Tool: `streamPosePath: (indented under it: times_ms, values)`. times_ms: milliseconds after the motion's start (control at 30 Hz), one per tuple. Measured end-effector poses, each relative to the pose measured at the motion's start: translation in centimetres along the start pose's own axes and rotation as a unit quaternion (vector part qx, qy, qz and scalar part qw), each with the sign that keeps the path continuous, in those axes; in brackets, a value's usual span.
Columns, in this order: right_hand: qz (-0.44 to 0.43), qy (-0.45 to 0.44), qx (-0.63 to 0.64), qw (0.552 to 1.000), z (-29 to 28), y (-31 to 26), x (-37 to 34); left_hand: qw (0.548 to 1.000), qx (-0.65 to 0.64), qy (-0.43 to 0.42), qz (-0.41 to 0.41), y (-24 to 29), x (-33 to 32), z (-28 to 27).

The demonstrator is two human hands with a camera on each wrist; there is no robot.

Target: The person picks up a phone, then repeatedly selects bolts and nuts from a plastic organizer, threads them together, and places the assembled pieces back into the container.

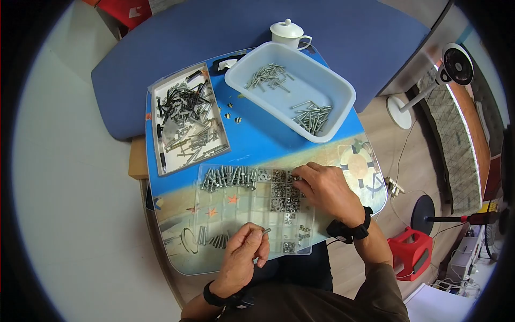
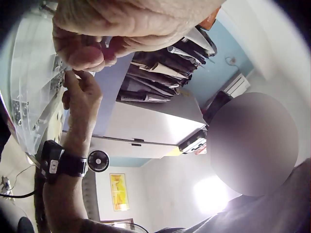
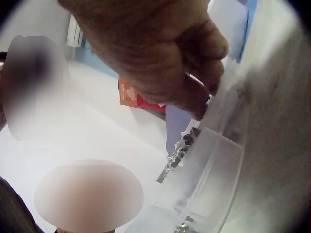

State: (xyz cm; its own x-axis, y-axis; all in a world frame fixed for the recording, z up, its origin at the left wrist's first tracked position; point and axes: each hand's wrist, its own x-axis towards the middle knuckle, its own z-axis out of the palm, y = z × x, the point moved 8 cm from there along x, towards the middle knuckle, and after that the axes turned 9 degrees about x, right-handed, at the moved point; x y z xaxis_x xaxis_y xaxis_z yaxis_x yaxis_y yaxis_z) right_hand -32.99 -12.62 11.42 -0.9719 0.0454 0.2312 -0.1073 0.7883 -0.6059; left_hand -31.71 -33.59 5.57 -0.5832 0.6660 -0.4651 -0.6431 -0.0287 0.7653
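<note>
My left hand (image 1: 248, 251) holds a metal bolt (image 1: 266, 231) between thumb and fingers, its shank end poking out to the right. It is above the front part of a clear plastic compartment box (image 1: 261, 206). At the box's back right, my right hand (image 1: 328, 190) has its fingertips down at a small compartment of nuts (image 1: 279, 175); I cannot tell whether they pinch one. Beside these lie more nuts and washers (image 1: 279, 204). Bolts with nuts on them (image 1: 228, 177) fill the box's back left compartments. Loose bolts (image 1: 219, 241) lie near its front left.
A shallow white box (image 1: 228, 144) of mixed screws stands at the back left. Behind the compartment box is a pale blue tub (image 1: 343, 99) with two piles of long screws. A lidded white cup (image 1: 287, 35) stands behind the tub. Several small pieces (image 1: 238, 120) lie on the table.
</note>
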Motion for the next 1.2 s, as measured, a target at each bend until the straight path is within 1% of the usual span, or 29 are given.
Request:
streamPosePath:
  times_ms: [67,133,167,233,267,333,367,433,467,500,533,600,667,733,833,900,933,1100,1200]
  values:
    - [0.005,-0.011,-0.002,1.000,0.1,-0.3,0.1,1.000,0.001,-0.011,0.009,0.0,-0.1,-0.1]
    - [0.025,0.001,-0.019,0.999,-0.5,-1.1,-0.1,0.999,0.024,-0.024,0.023,0.2,-0.2,0.1]
    - [0.022,0.000,-0.020,1.000,-0.9,-1.6,-0.3,0.999,0.022,-0.022,0.026,0.3,-0.4,0.0]
    - [-0.050,-0.043,0.144,0.987,-1.1,-3.9,-1.2,0.999,0.034,-0.029,0.013,0.3,-0.6,0.1]
    - [-0.055,-0.074,0.263,0.960,-1.0,-5.1,-1.7,0.999,0.033,-0.029,0.015,0.3,-0.8,0.1]
    - [-0.065,-0.126,0.298,0.944,0.1,-7.2,-3.0,0.997,0.067,-0.031,0.031,0.3,-1.3,0.3]
    - [-0.094,-0.109,0.294,0.945,0.2,-8.2,-3.5,0.997,0.066,-0.032,0.032,0.3,-1.5,0.3]
    - [-0.105,-0.103,0.300,0.943,0.9,-9.2,-4.4,0.993,0.113,-0.042,0.022,0.3,-2.1,0.4]
    - [-0.117,-0.097,0.306,0.940,1.3,-9.6,-4.9,0.993,0.112,-0.041,0.022,0.2,-2.5,0.3]
    - [-0.119,-0.077,0.312,0.939,1.6,-9.5,-5.2,0.992,0.109,-0.055,0.027,0.2,-2.8,0.5]
    - [-0.120,-0.076,0.312,0.939,1.5,-9.8,-5.5,0.991,0.107,-0.070,0.032,0.2,-3.1,0.7]
    - [-0.058,-0.121,0.371,0.919,2.1,-9.7,-6.1,0.990,0.118,-0.071,0.021,0.0,-3.7,0.6]
    - [-0.059,-0.113,0.376,0.918,2.3,-10.1,-6.7,0.989,0.129,-0.071,0.010,0.0,-4.3,0.7]
    - [-0.059,-0.105,0.380,0.917,2.5,-10.3,-7.3,0.981,0.184,-0.055,0.022,0.3,-4.9,0.8]
    - [-0.047,-0.110,0.389,0.914,2.8,-10.4,-8.0,0.982,0.181,-0.057,0.006,-0.3,-5.5,0.7]
    - [-0.075,-0.087,0.386,0.915,2.6,-10.7,-8.5,0.981,0.184,-0.061,0.007,-0.5,-5.9,0.7]
    - [-0.075,-0.085,0.386,0.916,2.5,-10.8,-8.6,0.980,0.187,-0.063,0.008,-0.6,-6.1,0.8]
    - [-0.113,-0.064,0.334,0.933,2.0,-11.8,-9.4,0.981,0.187,-0.058,-0.001,-1.2,-6.5,0.6]
    - [-0.108,-0.075,0.297,0.946,1.7,-12.3,-9.5,0.980,0.189,-0.056,0.003,-1.3,-6.6,0.5]
